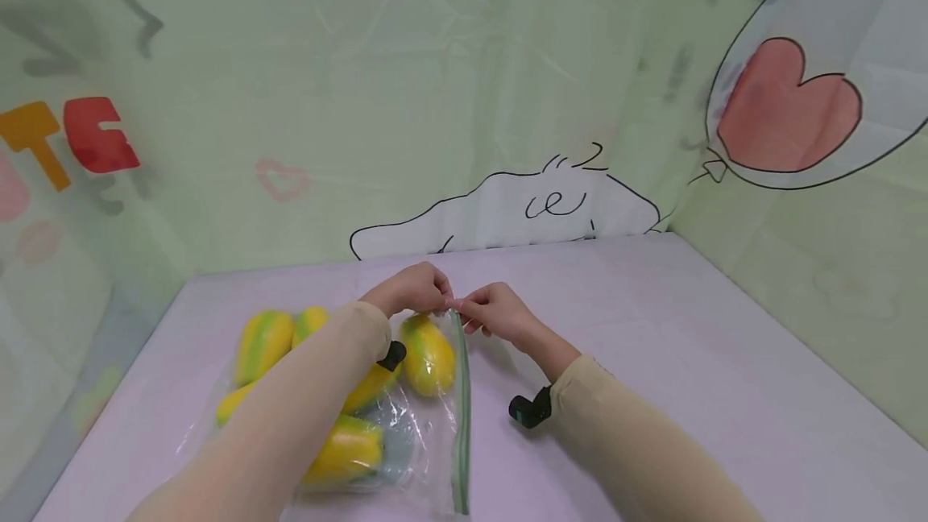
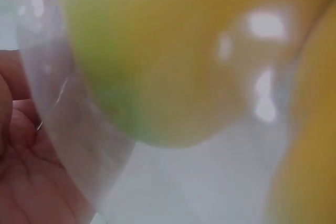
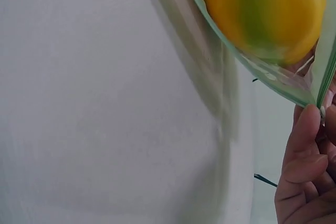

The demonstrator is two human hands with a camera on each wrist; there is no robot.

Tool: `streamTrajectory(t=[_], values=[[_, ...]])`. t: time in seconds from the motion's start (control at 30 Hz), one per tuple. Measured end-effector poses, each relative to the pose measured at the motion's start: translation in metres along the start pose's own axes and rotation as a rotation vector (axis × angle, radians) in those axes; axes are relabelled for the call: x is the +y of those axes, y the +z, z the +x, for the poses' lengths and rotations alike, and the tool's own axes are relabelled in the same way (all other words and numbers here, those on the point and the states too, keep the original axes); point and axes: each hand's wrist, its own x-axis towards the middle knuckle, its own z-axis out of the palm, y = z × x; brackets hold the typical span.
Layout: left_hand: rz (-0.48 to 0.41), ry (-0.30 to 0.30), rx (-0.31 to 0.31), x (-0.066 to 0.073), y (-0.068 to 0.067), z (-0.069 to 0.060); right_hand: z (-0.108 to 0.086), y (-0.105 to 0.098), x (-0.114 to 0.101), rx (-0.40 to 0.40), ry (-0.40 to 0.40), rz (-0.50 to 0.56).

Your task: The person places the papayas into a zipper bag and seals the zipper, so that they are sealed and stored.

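Observation:
A clear zip bag with a green zipper strip lies on the table, its zipper edge to the right. Inside it are several yellow fruits with green streaks, papaya-like in shape; one fruit lies close to the zipper's far end. My left hand grips the bag's far corner, and its palm shows beside the plastic in the left wrist view. Opposite it, my right hand pinches the end of the zipper strip between thumb and finger. The right wrist view shows the bag's mouth parted, with a fruit behind it.
The table has a pale lilac cover. Light green cloth walls with printed drawings stand behind it and at both sides. A black wrist camera sits at the right sleeve. My left forearm hides part of the bag.

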Motion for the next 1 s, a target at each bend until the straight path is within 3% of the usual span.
streamTrajectory(t=[0.37,0.8,1.0], values=[[-0.041,-0.028,0.150,-0.003,0.002,-0.003,-0.006,0.006,0.001,-0.020,0.004,-0.006],[-0.025,-0.036,0.257,-0.003,0.005,-0.005,-0.027,0.015,0.014,-0.107,-0.053,-0.026],[-0.079,-0.050,0.283,-0.005,0.005,-0.006,-0.041,0.022,0.017,-0.110,-0.102,-0.064]])
